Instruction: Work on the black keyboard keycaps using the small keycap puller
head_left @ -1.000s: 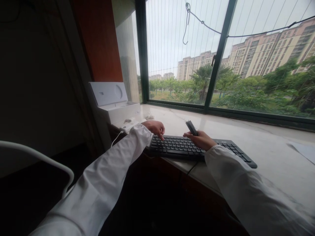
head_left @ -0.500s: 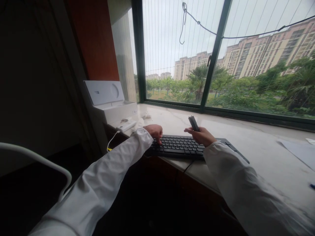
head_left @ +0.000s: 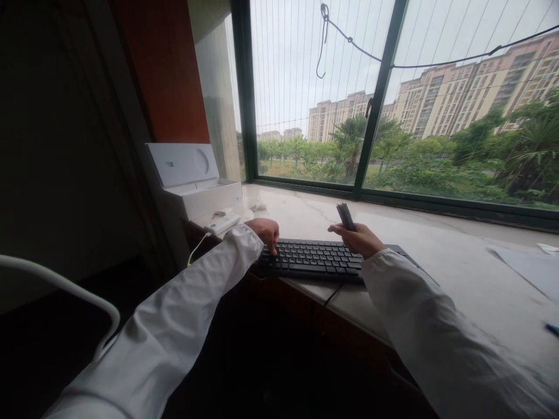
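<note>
A black keyboard (head_left: 312, 258) lies along the front edge of the light stone sill, its cable hanging over that edge. At its left end is my left hand (head_left: 264, 231), fingers curled, with one digit pointing down onto the keys. Whatever those curled fingers may hold is hidden. My right hand (head_left: 364, 240), over the keyboard's right part, is closed around a slim dark stick-like tool (head_left: 345, 216). That tool tilts upward, and small prongs show at its top end; its lower part is hidden in my palm.
An open white box (head_left: 209, 195) stands at the left by the window. In front of it sits a white power strip (head_left: 222, 223) with a plugged-in cable. Paper sheets (head_left: 526, 267) and a blue pen (head_left: 552, 329) lie to the right. A white curved tube (head_left: 65, 278) is at far left.
My left hand has shifted slightly left along the keys. My right hand keeps hold of the dark tool, which has tilted very little. The whole view has drifted slightly.
</note>
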`<state>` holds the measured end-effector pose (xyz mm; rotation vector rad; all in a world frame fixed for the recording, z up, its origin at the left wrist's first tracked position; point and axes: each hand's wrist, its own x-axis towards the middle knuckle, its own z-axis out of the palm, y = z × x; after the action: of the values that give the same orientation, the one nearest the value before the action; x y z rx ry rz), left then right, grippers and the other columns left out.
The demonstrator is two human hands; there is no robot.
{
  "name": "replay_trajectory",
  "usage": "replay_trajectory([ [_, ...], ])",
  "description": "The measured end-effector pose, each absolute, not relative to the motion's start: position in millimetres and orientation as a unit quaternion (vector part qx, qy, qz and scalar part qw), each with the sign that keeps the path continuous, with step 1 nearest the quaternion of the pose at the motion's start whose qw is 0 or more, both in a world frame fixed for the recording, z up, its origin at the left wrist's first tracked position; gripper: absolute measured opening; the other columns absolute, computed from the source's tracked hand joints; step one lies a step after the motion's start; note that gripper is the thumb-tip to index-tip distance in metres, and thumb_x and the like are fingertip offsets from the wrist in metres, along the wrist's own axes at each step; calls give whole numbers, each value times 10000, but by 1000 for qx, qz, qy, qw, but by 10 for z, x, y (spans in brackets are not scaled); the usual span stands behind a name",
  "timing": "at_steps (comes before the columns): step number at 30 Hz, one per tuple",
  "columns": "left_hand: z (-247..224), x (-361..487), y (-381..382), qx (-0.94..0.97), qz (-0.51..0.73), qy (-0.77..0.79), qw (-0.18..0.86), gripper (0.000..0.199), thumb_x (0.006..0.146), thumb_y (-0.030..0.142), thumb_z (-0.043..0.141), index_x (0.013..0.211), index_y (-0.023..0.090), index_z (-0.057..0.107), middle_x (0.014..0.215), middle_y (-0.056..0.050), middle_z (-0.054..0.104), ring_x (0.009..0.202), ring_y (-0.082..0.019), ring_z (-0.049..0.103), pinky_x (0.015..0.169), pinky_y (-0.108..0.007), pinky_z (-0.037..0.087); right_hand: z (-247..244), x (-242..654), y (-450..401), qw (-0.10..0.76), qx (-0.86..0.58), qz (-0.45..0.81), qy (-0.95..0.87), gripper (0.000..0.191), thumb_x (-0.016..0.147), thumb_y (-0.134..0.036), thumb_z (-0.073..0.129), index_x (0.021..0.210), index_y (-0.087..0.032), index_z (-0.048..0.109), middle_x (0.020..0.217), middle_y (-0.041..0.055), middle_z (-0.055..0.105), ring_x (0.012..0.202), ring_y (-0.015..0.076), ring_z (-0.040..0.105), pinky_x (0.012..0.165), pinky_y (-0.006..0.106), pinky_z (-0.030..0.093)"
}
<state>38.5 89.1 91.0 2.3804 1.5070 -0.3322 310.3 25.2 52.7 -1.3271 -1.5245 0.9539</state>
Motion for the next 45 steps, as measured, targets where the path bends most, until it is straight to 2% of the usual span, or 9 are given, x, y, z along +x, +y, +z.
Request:
replay_trajectory([
  [4, 934, 432, 892, 843, -89, 512, 140, 517, 365, 521, 812, 722, 189, 641, 603, 32, 571, 605, -123, 498, 562, -228, 335, 538, 3097, 245, 434, -539, 378, -615, 540, 686, -547, 647, 992, -101, 662, 434, -76, 340, 355, 56, 277, 359, 217, 166],
  [9, 929, 577, 856, 832, -122, 527, 125, 539, 316, 471, 842, 729, 181, 653, 622, 11, 590, 643, -147, 528, 579, -233, 352, 545, 3097, 238, 432, -541, 375, -616, 530, 689, -546, 647, 983, -105, 662, 440, -75, 342, 360, 56, 282, 360, 218, 179],
  [13, 943, 692, 802, 847, -79, 515, 110, 540, 350, 512, 827, 746, 184, 661, 632, 13, 590, 644, -138, 527, 577, -227, 351, 535, 3099, 243, 436, -534, 383, -615, 530, 686, -549, 648, 981, -109, 659, 426, -82, 323, 356, 56, 267, 362, 218, 163],
  [23, 936, 906, 760, 844, -56, 521, 115, 543, 361, 485, 844, 778, 177, 681, 682, 0, 629, 654, -147, 543, 590, -241, 378, 562, 3075, 216, 447, -526, 386, -612, 512, 676, -536, 659, 959, -110, 659, 405, -86, 311, 358, 60, 259, 366, 222, 159],
  [27, 904, 991, 782, 839, -94, 525, 108, 533, 346, 435, 860, 777, 172, 690, 707, -8, 640, 676, -155, 555, 600, -243, 384, 575, 3074, 209, 450, -527, 384, -610, 498, 669, -527, 662, 945, -112, 661, 397, -87, 312, 359, 59, 260, 368, 221, 159],
  [32, 909, 1085, 800, 850, -58, 512, 111, 520, 391, 446, 847, 811, 179, 696, 744, -19, 658, 693, -159, 566, 614, -241, 397, 592, 3075, 202, 459, -518, 383, -612, 493, 677, -520, 658, 943, -104, 659, 391, -89, 306, 355, 57, 257, 366, 218, 154],
  [36, 911, 1183, 765, 841, -101, 521, 101, 504, 371, 393, 865, 795, 175, 699, 750, -18, 661, 701, -165, 571, 624, -247, 408, 592, 3080, 200, 460, -522, 379, -610, 477, 693, -506, 652, 944, -101, 659, 400, -84, 319, 353, 55, 260, 363, 216, 162],
  [41, 942, 1292, 705, 847, -72, 515, 107, 558, 393, 446, 851, 863, 187, 700, 783, -17, 672, 719, -163, 580, 639, -241, 428, 594, 3089, 197, 465, -521, 371, -612, 468, 706, -498, 649, 947, -97, 660, 387, -81, 326, 346, 55, 264, 361, 214, 162],
  [45, 950, 1371, 682, 842, -115, 519, 91, 530, 406, 412, 853, 856, 178, 702, 828, -25, 684, 756, -165, 594, 677, -233, 439, 615, 3085, 189, 469, -526, 375, -602, 437, 712, -473, 658, 937, -99, 662, 388, -81, 332, 341, 53, 265, 353, 209, 165],
])
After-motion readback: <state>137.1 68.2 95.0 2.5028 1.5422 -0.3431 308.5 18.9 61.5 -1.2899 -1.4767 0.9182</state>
